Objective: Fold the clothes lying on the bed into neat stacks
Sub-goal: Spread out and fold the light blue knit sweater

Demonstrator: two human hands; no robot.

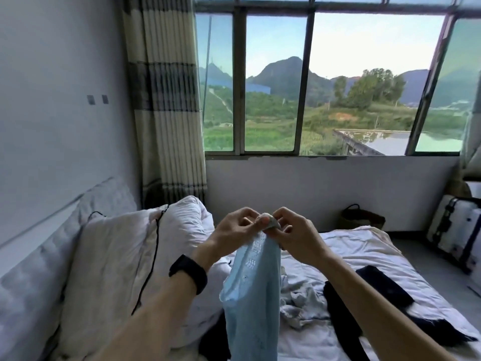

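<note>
Both are raised close together in front of me: the left hand (234, 230) and the right hand (294, 230) nearly touch, each pinching the top edge of a light blue garment (251, 295) between thumb and curled fingers. A black wristband (188, 273) sits on the left wrist.

From that pinch the garment hangs straight down between my forearms. Its lower hem runs out of the bottom of the view, so I cannot tell whether it reaches the bed (364, 246).

Below and to the right of the right hand, a crumpled pale garment (302, 306) lies on the sheet, just beside a long dark garment (341, 308). A second dark piece (382, 285) lies further right, near the bed's right edge. Beyond the right hand the sheet lies flat up to the far edge.

To the left of the left hand, a bunched white duvet (182, 230) and a pillow (104, 256) crowd that side, with a black cord (151, 264) trailing over them. Past the bed's right edge, on the floor, stands a white suitcase (455, 230).
</note>
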